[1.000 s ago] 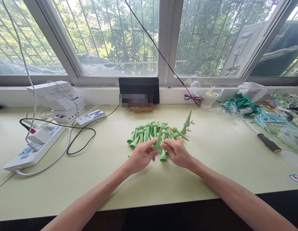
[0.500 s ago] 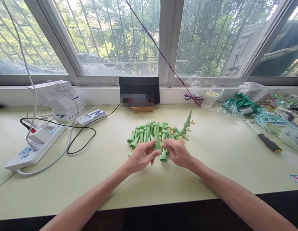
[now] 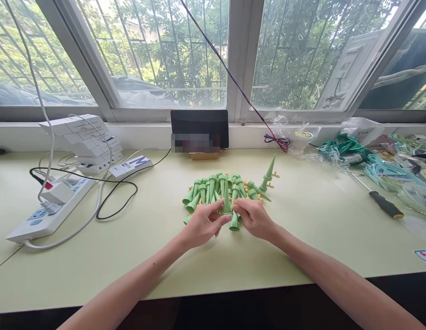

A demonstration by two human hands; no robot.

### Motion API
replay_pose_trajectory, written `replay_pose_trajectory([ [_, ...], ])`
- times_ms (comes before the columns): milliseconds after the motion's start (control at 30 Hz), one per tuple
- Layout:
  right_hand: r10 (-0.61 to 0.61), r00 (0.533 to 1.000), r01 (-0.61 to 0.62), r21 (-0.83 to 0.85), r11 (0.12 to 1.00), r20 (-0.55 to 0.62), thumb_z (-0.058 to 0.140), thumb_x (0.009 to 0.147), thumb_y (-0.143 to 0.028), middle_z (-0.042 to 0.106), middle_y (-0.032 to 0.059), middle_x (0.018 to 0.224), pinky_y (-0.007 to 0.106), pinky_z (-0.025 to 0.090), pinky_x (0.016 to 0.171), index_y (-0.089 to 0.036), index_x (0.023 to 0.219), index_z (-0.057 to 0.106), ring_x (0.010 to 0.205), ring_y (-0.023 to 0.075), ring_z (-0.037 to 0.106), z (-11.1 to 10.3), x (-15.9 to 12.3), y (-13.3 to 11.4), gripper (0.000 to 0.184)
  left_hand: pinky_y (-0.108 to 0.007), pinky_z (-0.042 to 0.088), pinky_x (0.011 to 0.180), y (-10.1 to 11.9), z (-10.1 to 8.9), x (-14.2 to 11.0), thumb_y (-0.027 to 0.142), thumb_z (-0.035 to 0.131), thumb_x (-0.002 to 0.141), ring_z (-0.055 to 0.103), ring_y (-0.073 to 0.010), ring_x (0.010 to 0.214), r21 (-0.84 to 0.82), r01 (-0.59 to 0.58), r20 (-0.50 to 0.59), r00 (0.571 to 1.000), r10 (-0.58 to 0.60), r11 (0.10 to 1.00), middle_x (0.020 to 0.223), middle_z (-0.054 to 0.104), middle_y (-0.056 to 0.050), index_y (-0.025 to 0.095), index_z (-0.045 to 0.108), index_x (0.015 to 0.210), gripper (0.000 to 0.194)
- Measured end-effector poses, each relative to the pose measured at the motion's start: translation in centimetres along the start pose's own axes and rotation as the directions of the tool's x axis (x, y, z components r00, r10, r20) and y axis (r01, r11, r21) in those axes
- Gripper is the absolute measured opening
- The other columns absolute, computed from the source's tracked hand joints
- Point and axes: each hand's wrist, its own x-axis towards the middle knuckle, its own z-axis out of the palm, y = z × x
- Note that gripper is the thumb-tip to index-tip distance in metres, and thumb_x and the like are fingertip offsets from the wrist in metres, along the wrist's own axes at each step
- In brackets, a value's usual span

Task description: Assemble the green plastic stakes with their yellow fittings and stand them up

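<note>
Between the thumb and fingers of my left hand (image 3: 203, 225) a green plant watering spike (image 3: 226, 201) is held upright, its point up. My right hand (image 3: 254, 219) is closed in a pinch at the spike's right side, on a small yellow valve (image 3: 233, 205) mostly covered by the fingertips. Just behind both hands lies a heap of similar green spikes (image 3: 202, 190) with yellow valves. One more spike (image 3: 234, 223) lies between the hands, its round cap facing me. To the right of the heap, stacked spikes (image 3: 268, 173) stand point up with two yellow valves sticking out.
At left are a white power strip (image 3: 58, 215) with cables, stacked white boxes (image 3: 92, 142) and a flat box (image 3: 130, 167). A dark tablet (image 3: 199, 126) leans by the window. On the right lie a screwdriver (image 3: 385, 204) and plastic bags (image 3: 350, 149).
Almost nothing differs. Both hands keep the same hold on the spike and valve; the whole view has shifted very slightly.
</note>
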Motion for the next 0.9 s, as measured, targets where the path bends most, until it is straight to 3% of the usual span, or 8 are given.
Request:
replay_pose_trajectory([
  [133, -0.008, 1.0, 0.008, -0.016, 1.0, -0.008, 0.036, 0.1, -0.028, 0.034, -0.0037, 0.058, 0.025, 0.027, 0.051, -0.022, 0.067, 0.027, 0.052, 0.0114, 0.031, -0.1, 0.0, -0.1, 0.035, -0.019, 0.04, 0.042, -0.1, 0.0, 0.0, 0.041, 0.057, 0.09, 0.046, -0.0064, 0.043, -0.074, 0.014, 0.0, 1.0, -0.015, 0.997, 0.061, 0.042, 0.006, 0.016, 0.062, 0.103, 0.029],
  [233, -0.004, 1.0, 0.004, -0.014, 1.0, -0.004, 0.035, 0.1, -0.029, 0.033, -0.0041, 0.058, 0.025, 0.026, 0.05, -0.022, 0.067, 0.027, 0.052, 0.0113, 0.03, 0.0, 0.0, 0.0, 0.035, -0.019, 0.042, 0.043, -0.4, 0.0, 0.1, 0.036, 0.059, 0.089, 0.044, -0.0066, 0.042, -0.023, -0.051, -0.059, 0.997, 0.049, 0.998, 0.055, 0.042, 0.007, 0.017, 0.063, 0.113, 0.031],
  [367, 0.006, 1.0, -0.006, 0.008, 1.0, 0.01, 0.034, 0.101, -0.029, 0.032, -0.0044, 0.059, 0.025, 0.026, 0.05, -0.022, 0.068, 0.027, 0.052, 0.0111, 0.028, 0.1, -0.1, 0.1, 0.034, -0.019, 0.043, 0.045, -0.7, 0.2, 0.2, 0.031, 0.058, 0.09, 0.048, -0.0058, 0.045, 0.062, -0.095, -0.09, 0.991, 0.1, 0.994, 0.068, 0.051, 0.003, 0.019, 0.063, 0.119, 0.032],
  [533, 0.008, 1.0, -0.008, 0.0, 1.0, 0.001, 0.035, 0.101, -0.03, 0.031, -0.0044, 0.058, 0.025, 0.025, 0.05, -0.022, 0.067, 0.024, 0.051, 0.011, 0.028, 0.1, -0.1, 0.0, 0.036, -0.02, 0.039, 0.043, -0.4, 0.0, 0.0, 0.033, 0.059, 0.089, 0.039, -0.0067, 0.038, 0.066, -0.027, -0.053, 0.998, 0.03, 0.997, 0.047, 0.037, 0.01, 0.016, 0.061, 0.117, 0.033],
  [667, -0.019, 1.0, 0.019, -0.022, 1.0, -0.005, 0.036, 0.101, -0.03, 0.033, -0.0039, 0.058, 0.025, 0.026, 0.05, -0.022, 0.066, 0.026, 0.052, 0.0111, 0.03, 0.0, -0.1, 0.0, 0.037, -0.021, 0.037, 0.041, 0.2, -0.2, 0.0, 0.04, 0.057, 0.091, 0.04, -0.0072, 0.038, -0.011, 0.061, 0.025, 0.998, -0.06, 0.998, 0.051, 0.043, 0.008, 0.015, 0.061, 0.114, 0.035],
  [800, -0.011, 1.0, 0.011, -0.008, 1.0, -0.01, 0.036, 0.101, -0.03, 0.033, -0.0039, 0.058, 0.025, 0.026, 0.05, -0.021, 0.067, 0.026, 0.051, 0.011, 0.03, 0.1, -0.2, 0.0, 0.037, -0.02, 0.038, 0.042, -0.2, 0.0, 0.0, 0.037, 0.059, 0.09, 0.039, -0.0075, 0.038, 0.005, 0.033, -0.023, 0.999, -0.032, 0.999, 0.047, 0.04, 0.009, 0.017, 0.06, 0.123, 0.039],
  [900, 0.003, 1.0, -0.003, 0.009, 1.0, 0.004, 0.035, 0.101, -0.029, 0.034, -0.0039, 0.058, 0.025, 0.026, 0.05, -0.021, 0.067, 0.028, 0.051, 0.011, 0.03, 0.1, -0.2, -0.1, 0.036, -0.02, 0.042, 0.045, -0.8, 0.2, 0.0, 0.031, 0.057, 0.09, 0.041, -0.0051, 0.041, 0.082, -0.073, -0.095, 0.992, 0.081, 0.994, 0.072, 0.06, 0.002, 0.02, 0.061, 0.124, 0.035],
])
